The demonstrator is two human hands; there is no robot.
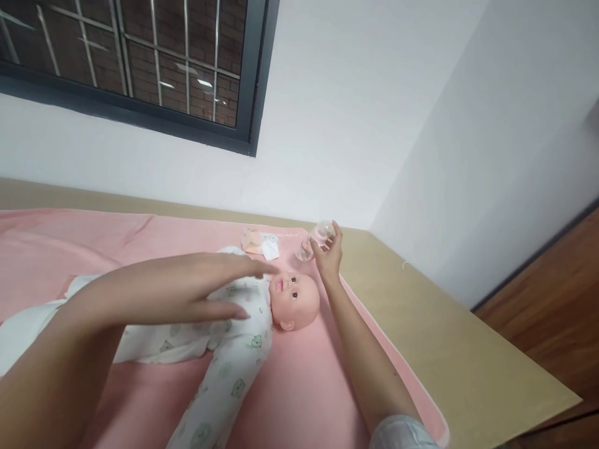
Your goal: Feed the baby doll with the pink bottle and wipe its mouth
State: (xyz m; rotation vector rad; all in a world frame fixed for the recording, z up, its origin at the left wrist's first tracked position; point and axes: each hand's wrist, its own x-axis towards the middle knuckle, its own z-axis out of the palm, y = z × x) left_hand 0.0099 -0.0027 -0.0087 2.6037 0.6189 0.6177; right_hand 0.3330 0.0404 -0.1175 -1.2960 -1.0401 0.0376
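Observation:
A baby doll (299, 300) in a white outfit with a green animal print lies on its back on a pink blanket (299, 386), head toward the right. Over its chest my left hand (219, 284) hovers, thumb and fingers apart, with nothing held. Beyond the doll's head, my right hand (329, 252) has its fingers curled around a clear baby bottle (321, 232), which is tilted near the blanket's far corner. My fingers hide part of the bottle. Left of it lies a small folded cloth (260, 243), white and peach.
The blanket covers much of a light wooden table (421, 312), whose surface shows along the back and right. A small white hook-shaped item (405, 265) lies by the right wall. White walls (350, 112) and a barred window (140, 56) stand behind. Brown wood (552, 299) is at right.

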